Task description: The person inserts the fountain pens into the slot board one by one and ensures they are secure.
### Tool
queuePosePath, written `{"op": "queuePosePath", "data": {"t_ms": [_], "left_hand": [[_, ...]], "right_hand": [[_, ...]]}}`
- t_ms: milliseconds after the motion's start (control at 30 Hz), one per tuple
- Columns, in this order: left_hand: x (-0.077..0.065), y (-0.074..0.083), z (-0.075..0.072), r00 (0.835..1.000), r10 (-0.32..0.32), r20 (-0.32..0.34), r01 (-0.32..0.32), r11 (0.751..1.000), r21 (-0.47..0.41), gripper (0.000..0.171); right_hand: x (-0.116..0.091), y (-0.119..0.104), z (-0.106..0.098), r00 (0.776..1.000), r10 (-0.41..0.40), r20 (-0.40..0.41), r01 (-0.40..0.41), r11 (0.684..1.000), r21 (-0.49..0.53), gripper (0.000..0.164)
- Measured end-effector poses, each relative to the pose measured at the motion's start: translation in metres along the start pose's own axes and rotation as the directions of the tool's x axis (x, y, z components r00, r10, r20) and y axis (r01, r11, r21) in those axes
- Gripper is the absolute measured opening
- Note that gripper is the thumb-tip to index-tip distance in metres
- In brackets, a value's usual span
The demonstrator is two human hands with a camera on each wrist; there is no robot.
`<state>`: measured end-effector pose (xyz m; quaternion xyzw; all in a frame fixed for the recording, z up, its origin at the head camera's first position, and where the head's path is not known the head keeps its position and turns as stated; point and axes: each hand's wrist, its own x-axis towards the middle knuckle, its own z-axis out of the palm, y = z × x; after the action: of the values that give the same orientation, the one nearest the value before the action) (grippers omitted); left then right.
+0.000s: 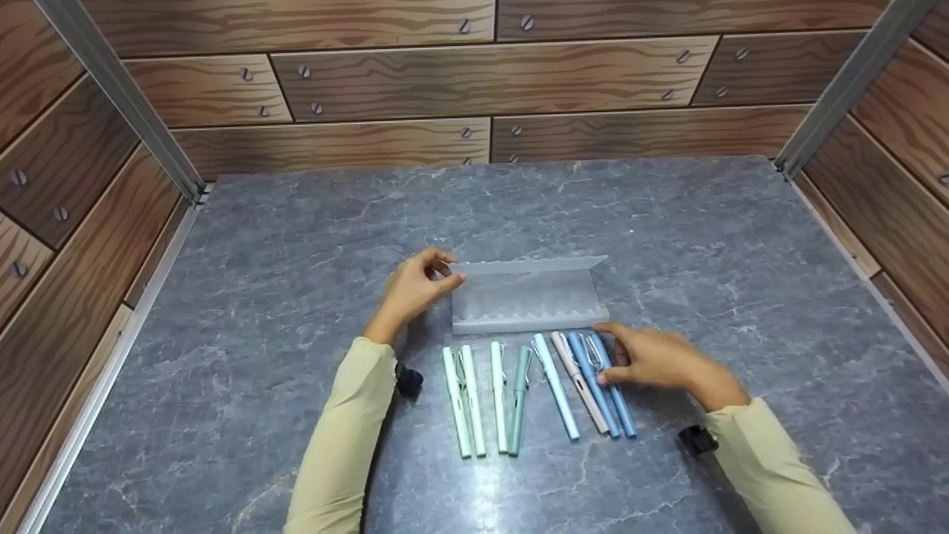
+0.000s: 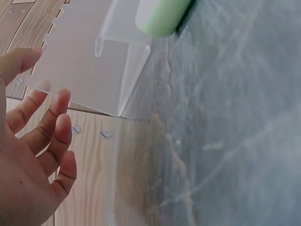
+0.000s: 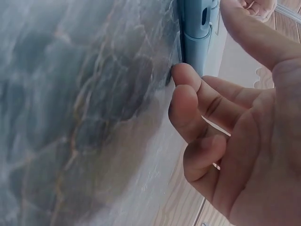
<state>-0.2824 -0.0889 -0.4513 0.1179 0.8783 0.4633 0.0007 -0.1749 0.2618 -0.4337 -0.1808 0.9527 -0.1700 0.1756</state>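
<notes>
The left hand (image 1: 415, 285) is pinching the raised lid (image 1: 530, 265) at its left end. The right hand (image 1: 660, 360) is standing wide beside the outermost blue pen (image 1: 620, 404); whether it is touching, I cannot tell. The clear case (image 1: 530, 325) is lying just beyond the pens (image 1: 517, 400). It is seeming light, flexible, better taken by its edges; smooth pens, mid-barrel.

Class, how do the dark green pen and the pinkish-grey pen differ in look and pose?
The dark green pen has a cool green body; the pinkish-grey pen a warmer, muted one. In the head view, the dark green pen's clip end leans right, the pinkish-grey pen's left. Both have metallic clips and lie with clip ends toward the case.
</notes>
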Motion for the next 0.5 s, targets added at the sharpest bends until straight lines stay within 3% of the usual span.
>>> {"op": "queuePosePath", "data": {"t_ms": [500], "left_hand": [[0.0036,-0.0034,0.0043,0.998,0.021,-0.052,-0.026,0.995,-0.099,0.019]], "right_hand": [[0.0030,-0.0039,0.0023,0.998,0.055,0.016,-0.054,0.998,-0.022,0.080]]}}
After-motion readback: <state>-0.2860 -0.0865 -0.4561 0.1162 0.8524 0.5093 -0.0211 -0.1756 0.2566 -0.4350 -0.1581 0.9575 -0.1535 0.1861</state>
